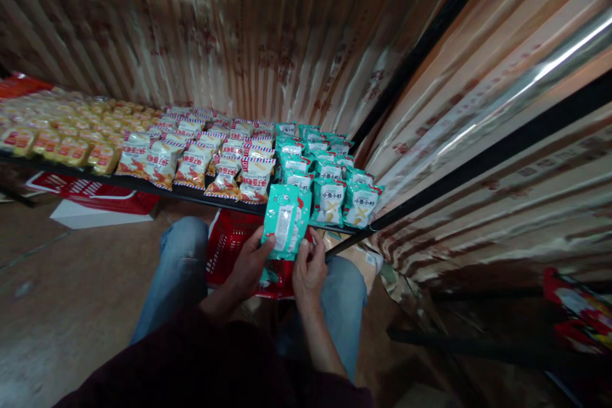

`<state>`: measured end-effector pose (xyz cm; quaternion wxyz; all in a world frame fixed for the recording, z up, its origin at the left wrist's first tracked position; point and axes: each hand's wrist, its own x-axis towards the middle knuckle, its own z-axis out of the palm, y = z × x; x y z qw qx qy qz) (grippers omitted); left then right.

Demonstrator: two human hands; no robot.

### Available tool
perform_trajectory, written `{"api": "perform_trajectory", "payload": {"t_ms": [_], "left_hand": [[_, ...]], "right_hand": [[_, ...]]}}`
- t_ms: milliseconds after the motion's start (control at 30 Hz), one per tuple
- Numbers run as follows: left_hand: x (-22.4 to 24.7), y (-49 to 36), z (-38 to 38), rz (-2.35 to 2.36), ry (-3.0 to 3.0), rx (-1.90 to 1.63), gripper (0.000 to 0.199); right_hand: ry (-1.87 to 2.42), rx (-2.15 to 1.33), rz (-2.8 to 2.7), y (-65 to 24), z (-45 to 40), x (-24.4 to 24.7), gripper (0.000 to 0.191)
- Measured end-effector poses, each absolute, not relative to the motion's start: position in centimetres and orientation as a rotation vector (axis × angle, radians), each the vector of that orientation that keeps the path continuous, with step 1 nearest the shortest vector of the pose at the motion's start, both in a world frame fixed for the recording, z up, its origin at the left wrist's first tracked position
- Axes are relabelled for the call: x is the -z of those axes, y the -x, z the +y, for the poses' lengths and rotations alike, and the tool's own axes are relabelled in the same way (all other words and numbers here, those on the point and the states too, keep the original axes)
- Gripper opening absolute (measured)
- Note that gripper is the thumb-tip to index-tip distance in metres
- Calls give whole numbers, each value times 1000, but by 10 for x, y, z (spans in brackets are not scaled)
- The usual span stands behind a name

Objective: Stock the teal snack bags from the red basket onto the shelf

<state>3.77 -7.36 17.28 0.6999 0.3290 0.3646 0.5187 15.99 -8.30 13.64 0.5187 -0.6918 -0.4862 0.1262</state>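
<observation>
A teal snack bag (pixel 285 220), its printed back towards me, is held up between my hands in front of the shelf edge. My left hand (pixel 249 262) grips its lower left side, thumb on the front. At the lower right corner is my right hand (pixel 310 268), fingers curled and thumb against the bag's edge. Rows of matching teal bags (pixel 327 199) stand upright on the black shelf just beyond. Below, between my knees, sits a red plastic basket (pixel 228 245) with something teal inside, partly hidden by my hands and the bag.
Left along the shelf stand red-and-white snack bags (pixel 192 162), then yellow packs (pixel 71 150). Another red basket (pixel 102 194) and a white box (pixel 95 213) are under the shelf. A black diagonal post (pixel 430 185) and corrugated sheeting (pixel 521 159) bound the right. A cardboard box (pixel 356 255) lies below.
</observation>
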Motion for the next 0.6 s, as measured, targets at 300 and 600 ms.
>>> {"api": "perform_trajectory", "payload": {"t_ms": [300, 600], "left_hand": [[-166, -46, -110, 1074, -1431, -1282, 47], [-151, -47, -122, 1209, -1697, -1379, 35]], "right_hand": [[1435, -689, -1141, -136, -115, -137, 51], [1401, -1006, -856, -144, -119, -140, 55]]}}
